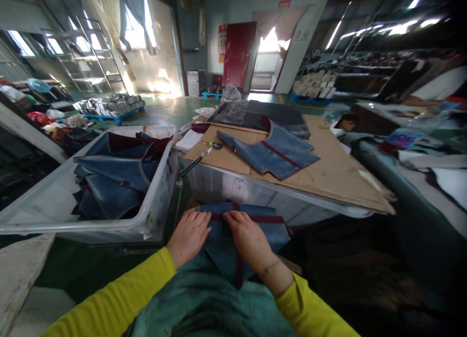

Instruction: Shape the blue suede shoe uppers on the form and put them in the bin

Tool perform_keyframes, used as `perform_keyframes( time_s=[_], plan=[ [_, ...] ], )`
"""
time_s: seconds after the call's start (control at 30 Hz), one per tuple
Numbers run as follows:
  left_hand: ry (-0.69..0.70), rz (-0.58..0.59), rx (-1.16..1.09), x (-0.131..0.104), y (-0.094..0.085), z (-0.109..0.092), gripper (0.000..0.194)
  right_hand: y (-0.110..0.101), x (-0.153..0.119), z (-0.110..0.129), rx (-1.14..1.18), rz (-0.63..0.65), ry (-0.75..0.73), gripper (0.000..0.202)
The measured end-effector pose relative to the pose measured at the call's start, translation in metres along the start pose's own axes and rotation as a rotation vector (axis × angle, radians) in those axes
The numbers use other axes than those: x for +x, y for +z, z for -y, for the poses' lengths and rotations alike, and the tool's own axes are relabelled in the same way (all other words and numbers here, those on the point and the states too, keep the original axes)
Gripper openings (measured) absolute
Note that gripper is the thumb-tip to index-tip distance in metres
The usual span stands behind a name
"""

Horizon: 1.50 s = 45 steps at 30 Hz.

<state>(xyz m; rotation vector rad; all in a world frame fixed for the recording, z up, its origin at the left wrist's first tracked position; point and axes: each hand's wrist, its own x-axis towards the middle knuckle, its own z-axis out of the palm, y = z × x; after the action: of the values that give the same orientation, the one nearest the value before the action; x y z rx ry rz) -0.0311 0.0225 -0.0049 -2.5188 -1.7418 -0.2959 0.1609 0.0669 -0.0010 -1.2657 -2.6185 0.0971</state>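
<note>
A blue leather-like piece (268,234) with crossing dark red strips lies in front of my body, above my green-covered lap. My left hand (190,236) grips its left edge, fingers bent over the dark red strip and the thumb hidden. On the middle of the same piece, close to where the strips cross, my right hand (248,236) has its fingers curled and pressed down. A second blue piece (272,152) with a dark red strip rests flat on the cardboard (324,179) ahead. Beside it is a hammer (200,158) with a dark handle.
To my left stands a whitish plastic bin (160,181) holding several blue and dark red pieces (116,169). The cardboard covers another translucent bin (219,181). A dark sheet (255,115) lies at its far end. Further right, a person's sleeve (443,86) shows at a cluttered bench.
</note>
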Motion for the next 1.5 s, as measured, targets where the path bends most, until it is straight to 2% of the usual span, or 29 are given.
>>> perform_keyframes(
  time_s=[0.13,0.23,0.3,0.4,0.5,0.57,0.67,0.77,0.83,0.93,1.03,1.1,1.17,1.23,1.33,1.43,1.5],
  plan=[
    [-0.021,0.002,0.017,-0.013,-0.006,0.023,0.035,-0.001,-0.023,-0.037,-0.082,-0.028,0.034,0.043],
    [0.001,0.03,-0.038,0.006,-0.018,0.041,0.032,0.007,-0.043,-0.059,-0.103,-0.107,0.072,0.041],
    [-0.035,0.006,-0.066,0.037,-0.028,0.054,0.033,0.013,-0.052,-0.065,-0.107,-0.163,0.118,0.04],
    [-0.246,-0.027,-0.071,0.101,-0.037,0.077,0.028,0.018,-0.057,-0.063,-0.096,-0.199,0.146,0.039],
    [-0.423,0.026,-0.078,0.162,-0.03,0.099,0.032,0.018,-0.057,-0.059,-0.089,-0.209,0.166,0.039],
    [-0.514,0.069,-0.098,0.188,-0.019,0.108,0.029,0.017,-0.056,-0.058,-0.088,-0.22,0.184,0.039],
    [-0.608,0.1,-0.149,0.201,-0.003,0.114,0.03,0.016,-0.057,-0.061,-0.077,-0.235,0.183,0.038],
    [-0.601,0.1,-0.228,0.185,-0.003,0.111,0.031,0.016,-0.057,-0.063,-0.07,-0.245,0.186,0.038],
    [-0.554,0.094,-0.284,0.159,-0.012,0.105,0.031,0.017,-0.058,-0.064,-0.072,-0.248,0.182,0.038],
    [-0.469,0.121,-0.373,0.096,-0.036,0.093,0.039,0.017,-0.062,-0.064,-0.073,-0.247,0.149,0.039],
    [-0.396,0.263,-0.615,0.022,-0.063,0.079,0.049,0.017,-0.072,-0.062,-0.062,-0.245,0.103,0.04],
    [-0.395,0.373,-0.718,-0.02,-0.075,0.068,0.049,0.017,-0.08,-0.059,-0.051,-0.251,0.086,0.04],
    [-0.438,0.429,-0.77,-0.048,-0.081,0.056,0.049,0.017,-0.086,-0.056,-0.039,-0.262,0.088,0.039],
    [-0.503,0.41,-0.815,-0.062,-0.08,0.045,0.053,0.017,-0.089,-0.054,-0.028,-0.268,0.097,0.039],
    [-0.568,0.304,-0.818,-0.066,-0.068,0.033,0.056,0.016,-0.093,-0.053,-0.016,-0.255,0.111,0.04],
    [-0.493,0.299,-0.744,-0.06,-0.058,0.027,0.046,0.016,-0.098,-0.054,-0.007,-0.257,0.12,0.041],
    [-0.43,0.32,-0.718,-0.051,-0.06,0.023,0.041,0.017,-0.101,-0.054,-0.001,-0.27,0.127,0.041]
  ],
)
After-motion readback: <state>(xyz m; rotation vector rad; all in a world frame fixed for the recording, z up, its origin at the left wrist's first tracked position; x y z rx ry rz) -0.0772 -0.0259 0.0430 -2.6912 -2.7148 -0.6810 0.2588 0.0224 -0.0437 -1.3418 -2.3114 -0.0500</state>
